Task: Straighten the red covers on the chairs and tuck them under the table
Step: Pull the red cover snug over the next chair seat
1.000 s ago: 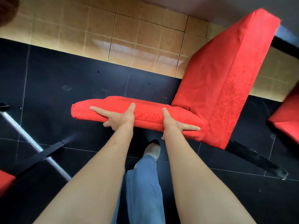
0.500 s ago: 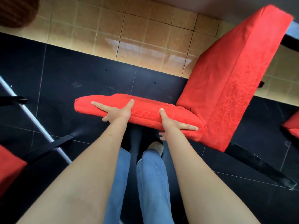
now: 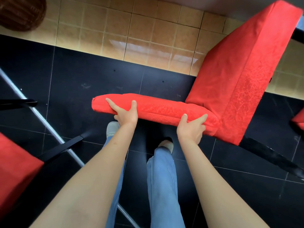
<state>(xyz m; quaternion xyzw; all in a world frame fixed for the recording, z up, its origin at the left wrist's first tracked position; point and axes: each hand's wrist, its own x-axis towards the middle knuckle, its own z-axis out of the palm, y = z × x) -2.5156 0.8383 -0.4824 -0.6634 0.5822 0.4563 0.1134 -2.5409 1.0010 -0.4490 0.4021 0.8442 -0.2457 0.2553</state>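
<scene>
The red cover (image 3: 164,109) wraps the seat of a chair (image 3: 238,71) standing on the black floor tiles (image 3: 82,76), and both hands grip its near edge: the left hand (image 3: 125,115) toward the front corner, the right hand (image 3: 191,129) by the backrest, fingers curled under. The step in hand looks like pulling the seat fabric straight. The next move probably calls for sliding the chair in under the counter, which cannot be placed with certainty here; another red-covered chair (image 3: 14,165) sits at lower left.
</scene>
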